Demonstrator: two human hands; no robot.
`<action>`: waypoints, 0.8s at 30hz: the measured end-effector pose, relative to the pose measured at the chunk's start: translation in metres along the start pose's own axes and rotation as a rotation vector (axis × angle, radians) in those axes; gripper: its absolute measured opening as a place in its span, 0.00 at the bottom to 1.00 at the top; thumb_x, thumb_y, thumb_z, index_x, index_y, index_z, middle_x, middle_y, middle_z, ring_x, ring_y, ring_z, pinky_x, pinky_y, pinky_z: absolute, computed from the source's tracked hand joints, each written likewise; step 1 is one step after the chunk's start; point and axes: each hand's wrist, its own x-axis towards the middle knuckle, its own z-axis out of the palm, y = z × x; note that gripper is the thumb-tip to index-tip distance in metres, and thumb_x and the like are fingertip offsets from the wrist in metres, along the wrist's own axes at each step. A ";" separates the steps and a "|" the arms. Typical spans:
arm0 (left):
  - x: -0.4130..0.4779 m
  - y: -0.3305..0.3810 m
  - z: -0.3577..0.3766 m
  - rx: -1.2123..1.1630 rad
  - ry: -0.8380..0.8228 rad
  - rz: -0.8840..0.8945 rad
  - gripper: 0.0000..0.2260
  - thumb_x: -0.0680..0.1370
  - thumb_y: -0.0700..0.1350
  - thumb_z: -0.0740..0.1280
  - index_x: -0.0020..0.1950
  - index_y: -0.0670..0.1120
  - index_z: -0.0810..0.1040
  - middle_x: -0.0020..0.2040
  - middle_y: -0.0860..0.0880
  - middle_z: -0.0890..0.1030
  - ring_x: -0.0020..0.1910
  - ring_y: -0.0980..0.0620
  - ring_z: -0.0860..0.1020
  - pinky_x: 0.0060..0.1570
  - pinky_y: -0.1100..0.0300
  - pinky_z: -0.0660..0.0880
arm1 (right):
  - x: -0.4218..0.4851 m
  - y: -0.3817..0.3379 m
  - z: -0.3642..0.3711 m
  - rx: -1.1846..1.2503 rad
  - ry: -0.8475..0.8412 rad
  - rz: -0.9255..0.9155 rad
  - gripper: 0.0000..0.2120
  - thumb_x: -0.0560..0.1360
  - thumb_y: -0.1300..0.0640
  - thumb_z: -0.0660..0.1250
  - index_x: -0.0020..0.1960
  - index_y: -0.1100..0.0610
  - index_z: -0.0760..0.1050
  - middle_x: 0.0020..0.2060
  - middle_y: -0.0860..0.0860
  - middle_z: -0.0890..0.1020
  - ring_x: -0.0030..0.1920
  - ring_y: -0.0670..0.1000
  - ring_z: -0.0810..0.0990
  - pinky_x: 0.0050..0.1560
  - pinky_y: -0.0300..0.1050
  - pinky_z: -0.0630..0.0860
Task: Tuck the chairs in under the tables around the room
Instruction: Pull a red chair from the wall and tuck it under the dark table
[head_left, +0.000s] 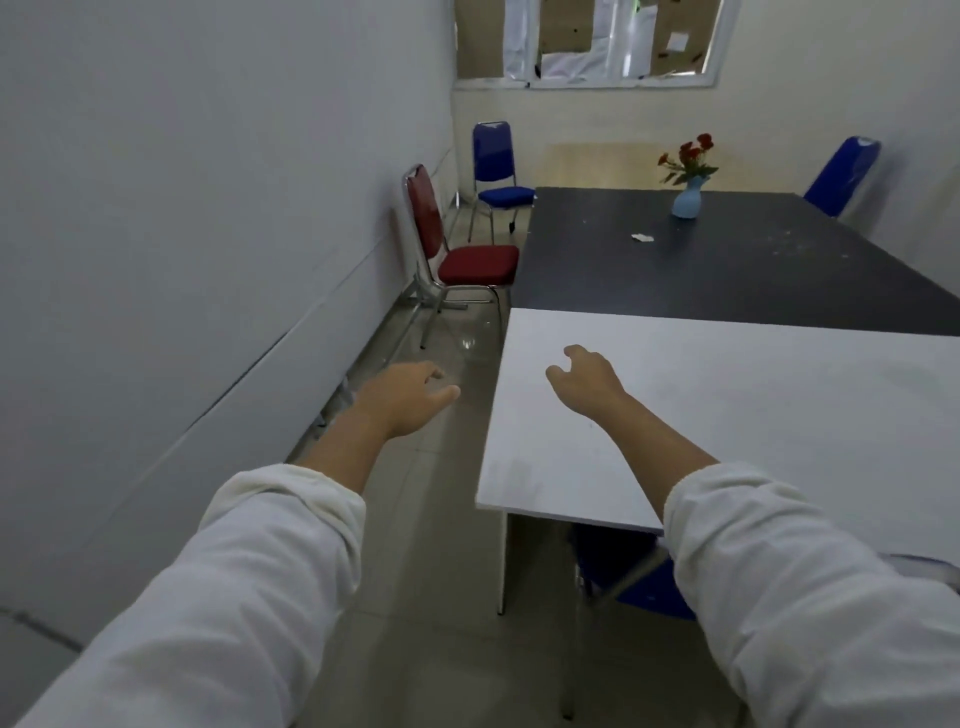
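A red chair (467, 260) stands beside the dark table (727, 265), its seat at the table's left edge and its back toward the wall. Farther back a blue chair (501, 179) stands clear of the table's far left corner. Another blue chair (844, 174) shows at the table's far right. A third blue chair (649, 587) sits under the near white table (753, 415). My left hand (410, 397) reaches forward over the floor, fingers loosely apart and empty. My right hand (587, 379) hovers over the white table's left part, empty, fingers curled.
A blue vase with red flowers (687, 182) and a scrap of paper (642, 238) are on the dark table. A grey wall (208, 234) runs along the left, leaving a narrow tiled aisle (431, 519) between it and the tables. A window (592, 41) is at the far end.
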 end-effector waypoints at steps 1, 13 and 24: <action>0.007 -0.016 -0.006 0.004 0.011 -0.011 0.23 0.78 0.58 0.61 0.69 0.47 0.72 0.67 0.46 0.76 0.65 0.46 0.74 0.62 0.52 0.70 | 0.012 -0.015 0.009 -0.006 -0.002 -0.015 0.25 0.79 0.52 0.56 0.74 0.59 0.60 0.70 0.59 0.68 0.66 0.60 0.71 0.69 0.59 0.66; 0.166 -0.153 -0.060 0.023 0.005 -0.068 0.26 0.77 0.61 0.61 0.71 0.48 0.70 0.69 0.46 0.74 0.66 0.46 0.73 0.63 0.51 0.71 | 0.196 -0.142 0.092 -0.028 -0.055 -0.108 0.27 0.79 0.51 0.58 0.74 0.60 0.59 0.71 0.60 0.67 0.70 0.61 0.68 0.70 0.62 0.64; 0.336 -0.257 -0.090 -0.018 -0.030 -0.098 0.27 0.78 0.60 0.61 0.72 0.47 0.68 0.71 0.45 0.72 0.68 0.46 0.71 0.62 0.53 0.69 | 0.374 -0.229 0.145 -0.036 -0.087 -0.116 0.26 0.79 0.53 0.58 0.74 0.62 0.60 0.69 0.62 0.68 0.65 0.62 0.73 0.68 0.65 0.66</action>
